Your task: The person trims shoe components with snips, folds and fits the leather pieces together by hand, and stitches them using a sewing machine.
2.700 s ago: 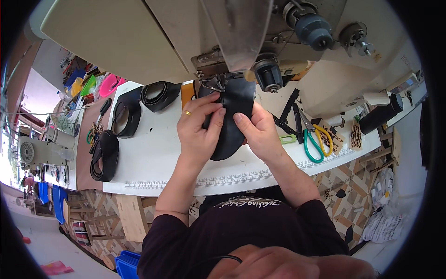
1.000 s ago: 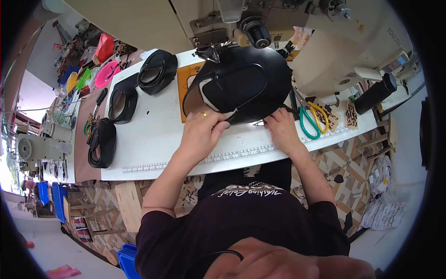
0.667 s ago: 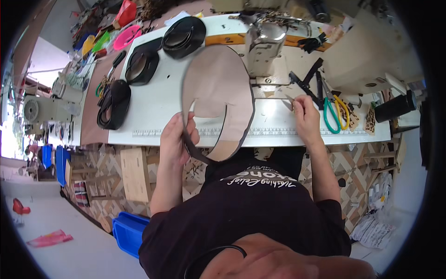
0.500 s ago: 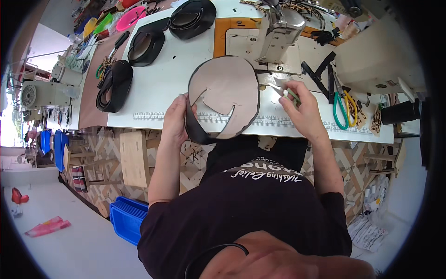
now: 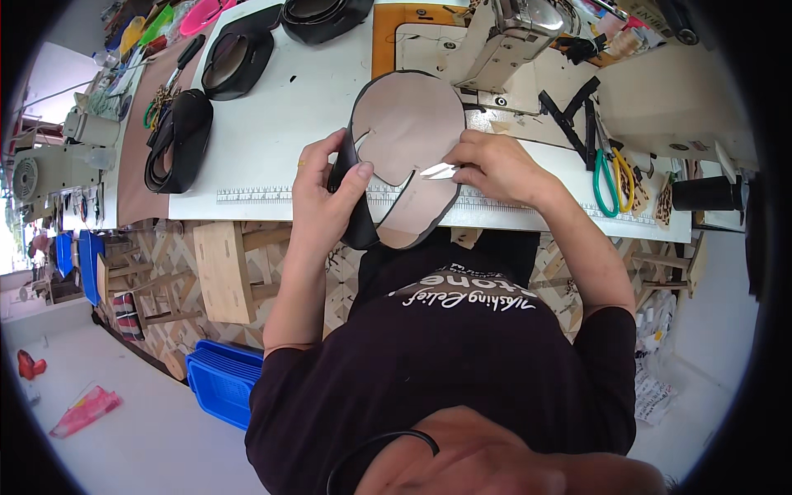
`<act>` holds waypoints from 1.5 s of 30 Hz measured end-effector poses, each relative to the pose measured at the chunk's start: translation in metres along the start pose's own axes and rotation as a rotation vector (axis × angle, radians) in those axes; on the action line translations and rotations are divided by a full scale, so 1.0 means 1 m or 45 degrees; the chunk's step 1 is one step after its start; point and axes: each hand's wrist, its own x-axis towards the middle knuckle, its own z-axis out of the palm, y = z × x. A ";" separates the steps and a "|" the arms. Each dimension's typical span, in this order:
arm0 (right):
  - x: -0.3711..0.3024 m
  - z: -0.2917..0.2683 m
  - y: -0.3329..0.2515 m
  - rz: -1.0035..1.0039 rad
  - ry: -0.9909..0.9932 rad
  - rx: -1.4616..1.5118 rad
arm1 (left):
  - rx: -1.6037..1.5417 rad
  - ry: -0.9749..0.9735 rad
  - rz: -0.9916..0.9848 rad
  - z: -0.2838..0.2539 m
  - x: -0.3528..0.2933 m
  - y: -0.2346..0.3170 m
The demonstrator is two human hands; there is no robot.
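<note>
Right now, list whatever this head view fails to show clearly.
- Small metal tool: mostly hidden inside the right hand.
- Leather piece: left edge covered by the left hand.
- Sewing machine: cut off by the top edge.

Tan leather piece (image 5: pixel 408 132), seemingly black-edged; green-handled scissors (image 5: pixel 605 177).

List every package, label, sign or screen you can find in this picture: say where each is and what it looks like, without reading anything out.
Ruler strip: printed along the white table's front edge, a thin band of dark marks.
Shirt print: on the person's black shirt, below the table edge, curved white lettering.
Printed papers: on the floor at right, crumpled, white with dark print.
No screens or signs show.
</note>
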 end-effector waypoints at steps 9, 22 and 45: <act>-0.009 0.010 0.008 0.062 0.140 0.163 | 0.110 0.054 0.097 0.010 -0.001 -0.001; -0.005 0.016 0.001 0.027 0.194 0.013 | 0.099 0.051 0.040 0.011 -0.002 -0.001; -0.006 0.021 -0.024 0.272 0.119 -0.128 | 0.231 0.075 0.112 0.009 -0.003 -0.001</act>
